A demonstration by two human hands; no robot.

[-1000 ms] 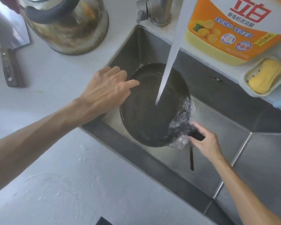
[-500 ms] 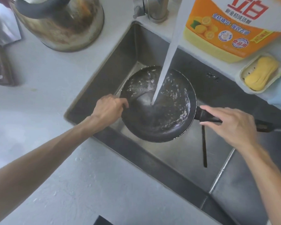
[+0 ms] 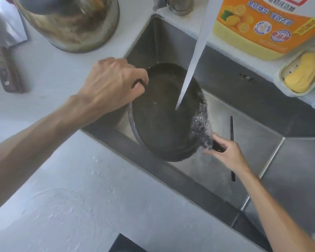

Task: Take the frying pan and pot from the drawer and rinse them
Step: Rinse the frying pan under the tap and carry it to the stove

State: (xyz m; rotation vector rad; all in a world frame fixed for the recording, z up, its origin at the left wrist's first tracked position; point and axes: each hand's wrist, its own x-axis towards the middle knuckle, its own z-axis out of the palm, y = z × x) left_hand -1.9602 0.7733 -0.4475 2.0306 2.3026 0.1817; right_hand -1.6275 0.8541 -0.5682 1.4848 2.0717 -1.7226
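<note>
The black frying pan (image 3: 158, 120) is held tilted over the steel sink (image 3: 244, 142), its far rim raised and its handle side low. My left hand (image 3: 111, 88) grips the pan's upper left rim. The pan's handle, mostly hidden, is held by my right hand (image 3: 224, 153) at the lower right. A stream of tap water (image 3: 193, 62) falls into the pan and spills off its right edge near the handle. The pot is not visible.
A tarnished metal kettle (image 3: 71, 24) stands on the white counter (image 3: 80, 197) at the back left, with a cleaver (image 3: 4, 57) beside it. Behind the sink are the tap base (image 3: 178, 4), an orange detergent bottle (image 3: 265, 26) and a yellow soap in a dish (image 3: 304, 71). A dark chopstick (image 3: 232, 146) lies in the sink.
The pan has gone from lying flat under the stream to tilted, pouring its water out to the right. My left hand rose with the rim and my right hand dropped with the handle.
</note>
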